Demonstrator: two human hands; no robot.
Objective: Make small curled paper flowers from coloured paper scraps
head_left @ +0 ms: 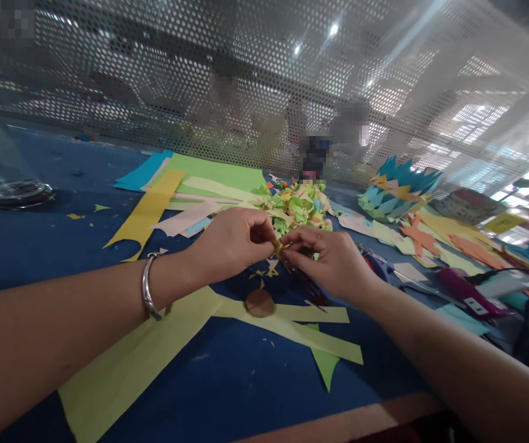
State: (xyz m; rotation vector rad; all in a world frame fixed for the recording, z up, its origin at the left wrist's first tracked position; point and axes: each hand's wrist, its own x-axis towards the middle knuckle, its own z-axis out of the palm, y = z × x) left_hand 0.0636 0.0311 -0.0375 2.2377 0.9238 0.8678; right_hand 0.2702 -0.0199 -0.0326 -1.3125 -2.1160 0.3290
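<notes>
While both hands are meeting at frame centre, the left hand point(230, 243) and right hand point(331, 258) are pinching a small yellow paper piece point(278, 247) between them, fingers narrow and closed on it, just above the table point(37, 246). The piece is hovering over a round brown disc point(259, 303), which is lying at 6 o'clock from the hands. A silver bangle point(148, 286) is sitting on the left wrist.

The table is carrying a blue covering, littered with offcuts. Pale yellow-green strips point(287, 323) are fanning out from the disc toward 3, 5 and 8 o'clock. At 12 o'clock from the hands, a heap of small folded paper pieces point(298, 206) is sitting, green, yellow and orange. At 10 o'clock, larger sheets point(209, 172) are lying flat, with a yellow strip point(151, 206) beside them. At 2 o'clock, a spiky teal paper form point(396, 187) is standing; orange cut-outs point(424, 237) are lying near it. At 3 o'clock, a magenta tool point(465, 292) is resting.

A perforated white screen point(153, 74) is backing the table; blurred people are showing behind it, under ceiling lights.
</notes>
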